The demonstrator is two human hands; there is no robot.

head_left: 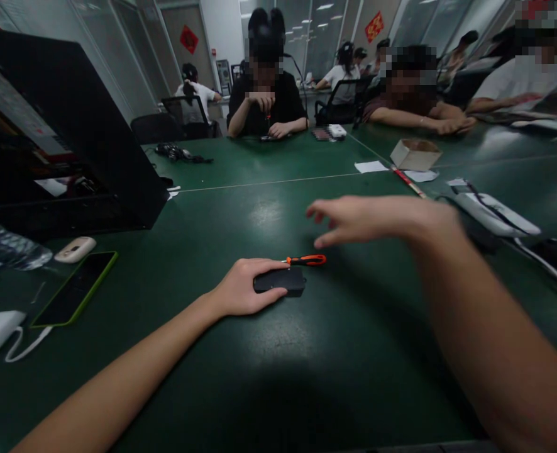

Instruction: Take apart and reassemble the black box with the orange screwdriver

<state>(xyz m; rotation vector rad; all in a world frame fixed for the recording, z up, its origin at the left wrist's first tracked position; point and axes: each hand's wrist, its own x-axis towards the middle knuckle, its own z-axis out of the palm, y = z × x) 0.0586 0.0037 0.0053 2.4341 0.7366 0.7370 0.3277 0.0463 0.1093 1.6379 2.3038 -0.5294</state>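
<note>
On the green table, my left hand (250,286) grips a small black rectangular box (278,281), fingers along its far side and thumb along its near side. A screwdriver (309,260) with an orange and black handle lies just beyond the box, its thin shaft running behind my left fingers. My right hand (342,217) hovers above the table, to the right of and beyond the screwdriver. Its fingers are apart, slightly blurred, with nothing in them.
A black shelf unit (118,145) stands at the left, near a phone (78,289) on a white cable and a plastic bottle (12,248). A small open box (415,155) and a white power strip (498,212) lie at right. People sit across the table.
</note>
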